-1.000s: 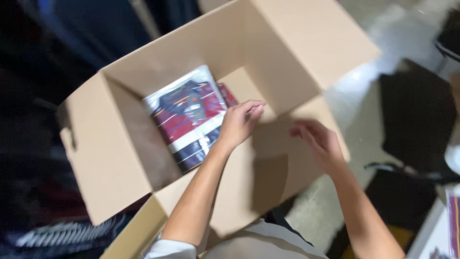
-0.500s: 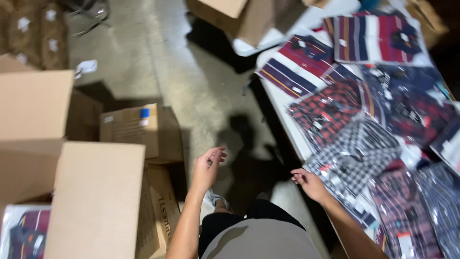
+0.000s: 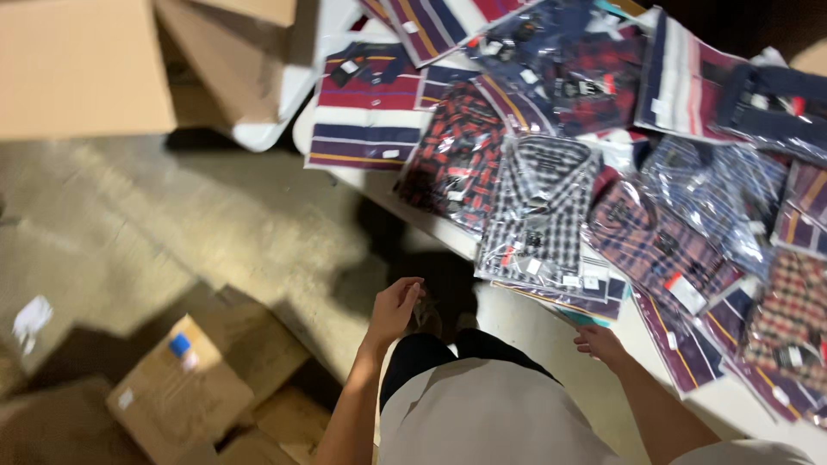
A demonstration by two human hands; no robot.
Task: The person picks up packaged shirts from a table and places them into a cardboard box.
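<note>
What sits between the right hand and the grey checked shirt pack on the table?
Nothing visible. The right hand hovers empty beside the table edge, with only bare tabletop before the grey checked shirt pack. The left hand hangs empty over the floor.

**Hidden, cropped and blurred**

The whole view is smeared by motion, so labels on the bagged shirts (image 3: pixel 603 172) are unreadable. The shirts overlap, each covering part of the next, and the pile runs off the top and right edges. Most of the tabletop (image 3: pixel 551 331) lies buried beneath them. The large cardboard box (image 3: pixel 82 65) is cropped at the top left corner. The small box (image 3: pixel 177 387) on the floor is blurred. Both forearms leave the bottom edge; the right hand (image 3: pixel 600 342) shows only its back.
</note>
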